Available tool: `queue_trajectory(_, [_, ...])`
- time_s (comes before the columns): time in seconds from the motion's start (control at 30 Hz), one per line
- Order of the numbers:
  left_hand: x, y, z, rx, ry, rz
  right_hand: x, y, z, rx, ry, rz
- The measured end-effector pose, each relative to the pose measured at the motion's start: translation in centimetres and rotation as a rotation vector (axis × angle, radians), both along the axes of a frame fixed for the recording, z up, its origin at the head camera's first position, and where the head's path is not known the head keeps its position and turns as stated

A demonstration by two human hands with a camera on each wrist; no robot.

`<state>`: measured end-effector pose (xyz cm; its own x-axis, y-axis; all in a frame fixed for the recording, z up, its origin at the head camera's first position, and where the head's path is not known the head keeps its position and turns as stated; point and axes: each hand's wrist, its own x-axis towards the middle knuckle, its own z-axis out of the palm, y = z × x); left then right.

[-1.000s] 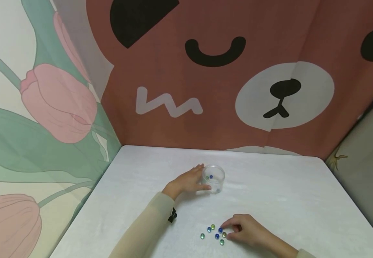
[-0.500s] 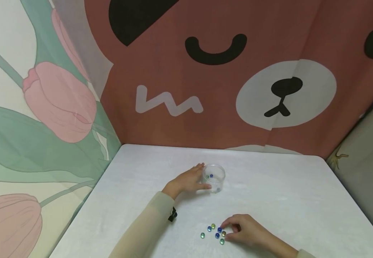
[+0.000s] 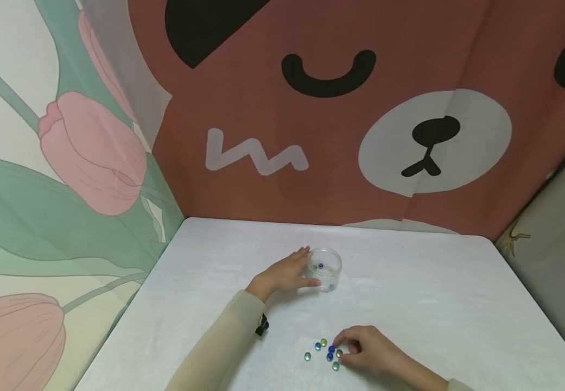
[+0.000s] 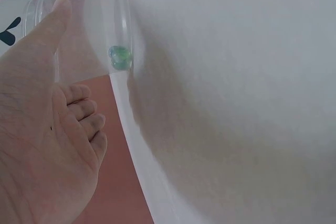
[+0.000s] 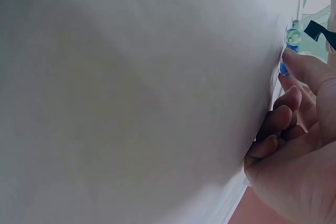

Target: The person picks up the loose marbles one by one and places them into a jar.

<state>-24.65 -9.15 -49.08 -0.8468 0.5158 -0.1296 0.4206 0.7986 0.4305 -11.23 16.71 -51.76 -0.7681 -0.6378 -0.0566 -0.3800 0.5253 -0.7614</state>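
A clear round plastic jar (image 3: 325, 279) stands on the white table with a few glass marbles inside, among them a green one (image 4: 120, 57). My left hand (image 3: 287, 273) holds it from the left, thumb on the near wall and fingers toward the far side. Several loose glass marbles lie near the table's front. My right hand (image 3: 367, 350) is beside them, index fingertip at a dark blue marble (image 3: 331, 349) and thumb close to a gold one (image 3: 339, 353). A gap shows between thumb and index; the other fingers are curled under, seen in the right wrist view.
Left of the right hand lie a pale green marble (image 3: 308, 356), a blue one (image 3: 318, 346) and a yellow-green one (image 3: 323, 342). A green marble (image 3: 336, 366) sits nearest the front. Behind the table (image 3: 433, 282) hangs a brown bear-print cloth (image 3: 253, 201).
My right fingertips have shifted slightly left, and the dark blue marble at the index finger has moved a little left with them. The left hand and jar stay in place.
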Motion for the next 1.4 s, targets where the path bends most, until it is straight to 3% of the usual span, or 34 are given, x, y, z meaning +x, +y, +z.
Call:
queue_trajectory(1.13, [-0.4,0.0,-0.5,0.002,0.000,0.003,-0.4,0.1,1.0,0.023,-0.032,-0.040])
queue_trajectory(1.4, [-0.3,0.1,-0.6,-0.011,0.006,0.006,-1.0,0.7,1.6,-0.012,0.006,-0.077])
